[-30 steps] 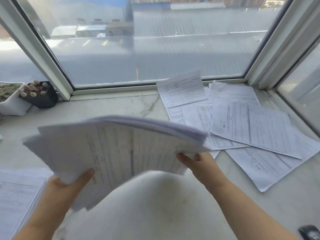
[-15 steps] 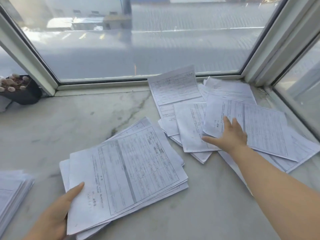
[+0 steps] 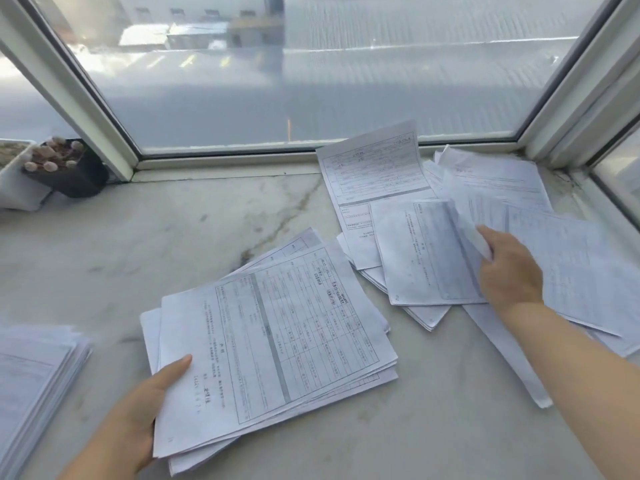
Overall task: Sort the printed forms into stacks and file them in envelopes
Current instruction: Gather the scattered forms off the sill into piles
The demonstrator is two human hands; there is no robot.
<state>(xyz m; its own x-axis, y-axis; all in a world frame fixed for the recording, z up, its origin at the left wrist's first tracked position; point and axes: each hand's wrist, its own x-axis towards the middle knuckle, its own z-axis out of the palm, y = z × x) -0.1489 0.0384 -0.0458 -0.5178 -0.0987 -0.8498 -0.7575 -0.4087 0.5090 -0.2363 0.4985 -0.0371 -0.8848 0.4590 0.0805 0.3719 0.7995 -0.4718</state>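
A thick stack of forms (image 3: pixel 273 348) lies near the front edge of the marble sill (image 3: pixel 138 244), its near left corner gripped by the left hand (image 3: pixel 145 410), thumb on top. Toward the far right corner, loose forms (image 3: pixel 408 188) sprawl; the right hand (image 3: pixel 509 271) pinches a lifted sheet (image 3: pixel 471 216) there. Another pile (image 3: pixel 31 386) sits at the left edge, a dark plant pot (image 3: pixel 69 168) behind.

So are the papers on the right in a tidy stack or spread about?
Spread about: the loose forms lie overlapping at different angles, and the right hand lifts one sheet.
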